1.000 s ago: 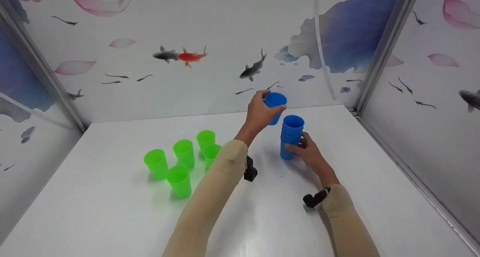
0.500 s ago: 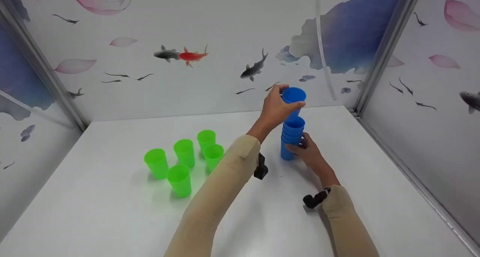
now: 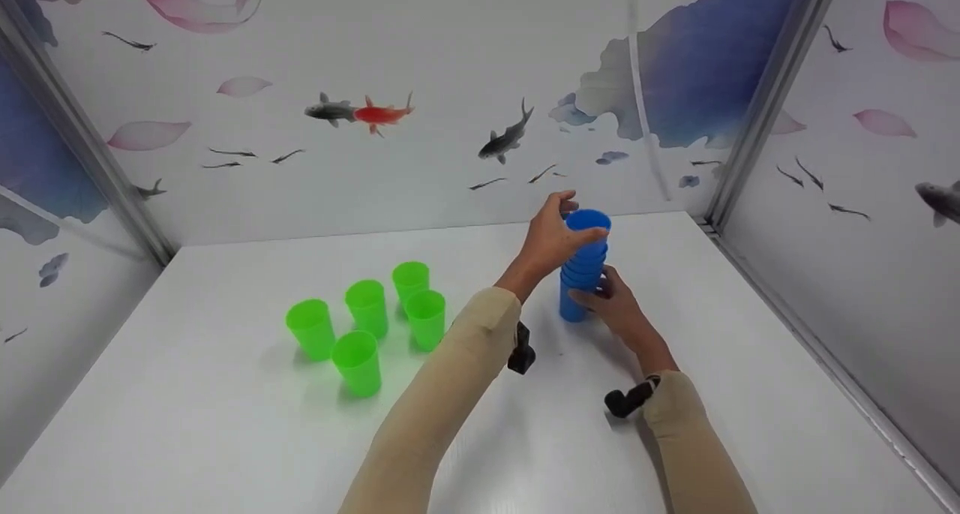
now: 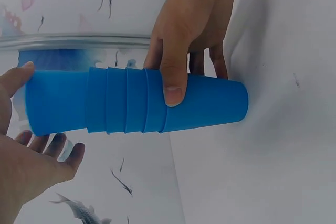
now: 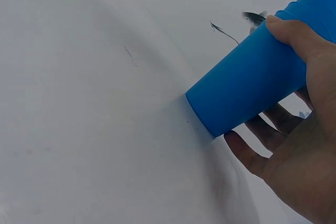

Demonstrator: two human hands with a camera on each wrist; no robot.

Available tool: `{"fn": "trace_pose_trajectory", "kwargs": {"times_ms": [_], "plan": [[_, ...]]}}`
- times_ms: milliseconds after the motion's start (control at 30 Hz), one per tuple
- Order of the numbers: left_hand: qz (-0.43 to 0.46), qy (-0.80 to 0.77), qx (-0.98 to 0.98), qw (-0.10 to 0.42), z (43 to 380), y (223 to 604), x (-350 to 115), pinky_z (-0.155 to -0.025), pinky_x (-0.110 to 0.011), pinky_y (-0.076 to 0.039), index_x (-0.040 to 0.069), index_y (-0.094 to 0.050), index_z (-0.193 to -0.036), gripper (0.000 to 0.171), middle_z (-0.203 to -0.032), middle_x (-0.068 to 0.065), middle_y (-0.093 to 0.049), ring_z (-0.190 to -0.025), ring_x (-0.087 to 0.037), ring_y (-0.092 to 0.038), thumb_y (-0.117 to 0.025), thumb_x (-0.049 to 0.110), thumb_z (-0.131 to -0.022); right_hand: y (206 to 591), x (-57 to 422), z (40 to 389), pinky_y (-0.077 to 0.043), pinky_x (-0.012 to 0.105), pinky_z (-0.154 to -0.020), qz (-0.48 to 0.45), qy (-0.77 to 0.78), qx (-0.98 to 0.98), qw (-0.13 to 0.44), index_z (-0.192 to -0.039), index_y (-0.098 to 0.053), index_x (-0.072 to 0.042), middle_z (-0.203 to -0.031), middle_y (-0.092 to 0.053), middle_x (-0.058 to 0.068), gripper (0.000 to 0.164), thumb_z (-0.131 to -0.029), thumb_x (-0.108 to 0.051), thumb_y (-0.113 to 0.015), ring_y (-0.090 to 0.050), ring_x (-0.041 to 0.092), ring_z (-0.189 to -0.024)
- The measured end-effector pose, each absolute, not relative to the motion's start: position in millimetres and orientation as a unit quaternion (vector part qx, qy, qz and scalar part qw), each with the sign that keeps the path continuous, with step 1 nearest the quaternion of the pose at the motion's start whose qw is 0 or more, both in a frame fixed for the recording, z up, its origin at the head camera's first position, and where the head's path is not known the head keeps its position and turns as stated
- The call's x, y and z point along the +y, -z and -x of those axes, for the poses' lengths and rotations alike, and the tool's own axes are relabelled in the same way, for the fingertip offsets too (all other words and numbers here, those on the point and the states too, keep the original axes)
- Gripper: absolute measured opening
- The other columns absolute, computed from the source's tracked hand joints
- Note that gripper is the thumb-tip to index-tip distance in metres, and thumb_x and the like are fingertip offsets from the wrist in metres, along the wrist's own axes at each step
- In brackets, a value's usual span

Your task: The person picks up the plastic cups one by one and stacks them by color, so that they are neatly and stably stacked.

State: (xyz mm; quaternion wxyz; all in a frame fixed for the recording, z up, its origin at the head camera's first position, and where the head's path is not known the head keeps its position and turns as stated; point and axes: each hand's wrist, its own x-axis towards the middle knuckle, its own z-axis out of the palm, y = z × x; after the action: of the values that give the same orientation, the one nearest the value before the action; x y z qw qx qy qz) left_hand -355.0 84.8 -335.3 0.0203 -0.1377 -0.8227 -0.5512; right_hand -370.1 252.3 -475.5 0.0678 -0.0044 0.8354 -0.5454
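A stack of nested blue cups (image 3: 576, 304) stands upright on the white table. My right hand (image 3: 619, 304) grips the lowest cup low on its side, thumb across the front. At the top, the uppermost blue cup (image 4: 58, 100) sits in the stack, with more of its wall showing than the others. My left hand (image 3: 553, 236) is around this cup's rim, its fingers (image 4: 55, 145) spread and loosened just off the wall. The thumb is right at the rim. In the right wrist view the lowest cup's base (image 5: 202, 116) meets the table.
Several green cups stand separately, mouths up, left of my left forearm; one green cup (image 3: 358, 364) is nearest me. Printed white panels (image 3: 300, 184) wall the table (image 3: 225, 454) at the back and sides. Black wrist cameras (image 3: 628, 401) are strapped to both arms.
My left hand carried a blue cup rightward over the stack, then lowered it into the top cup, and its fingers loosened. The right hand stayed on the lowest cup.
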Motion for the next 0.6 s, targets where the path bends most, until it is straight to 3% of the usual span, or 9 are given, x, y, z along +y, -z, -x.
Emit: {"fn": "trace_pose_trajectory", "kwargs": {"times_ms": [233,600], "plan": [[0.144,0.559,-0.816,0.026,359,340,68,-0.114,-0.044,-0.045,0.012,-0.037,-0.152,0.073,-0.151,-0.009,-0.051,-0.142,-0.027,-0.047,-0.074,0.030,-0.092,476,252,369,-0.029,0.058,-0.121,0.006,0.549,0.833,0.066,-0.161,-0.008,-0.016,-0.166,-0.023,0.018,0.112,-0.082,-0.065,-0.070,-0.027,0.042,-0.152],[0.161,0.555,-0.815,0.048,352,350,5,-0.115,-0.043,-0.044,0.010,-0.039,-0.151,0.071,-0.151,-0.010,-0.050,-0.143,-0.026,-0.044,-0.074,0.026,-0.091,476,253,367,-0.026,0.059,-0.122,0.021,0.563,0.823,0.067,-0.161,-0.008,-0.017,-0.167,-0.021,0.017,0.107,-0.086,-0.058,-0.071,-0.023,0.042,-0.153]]}}
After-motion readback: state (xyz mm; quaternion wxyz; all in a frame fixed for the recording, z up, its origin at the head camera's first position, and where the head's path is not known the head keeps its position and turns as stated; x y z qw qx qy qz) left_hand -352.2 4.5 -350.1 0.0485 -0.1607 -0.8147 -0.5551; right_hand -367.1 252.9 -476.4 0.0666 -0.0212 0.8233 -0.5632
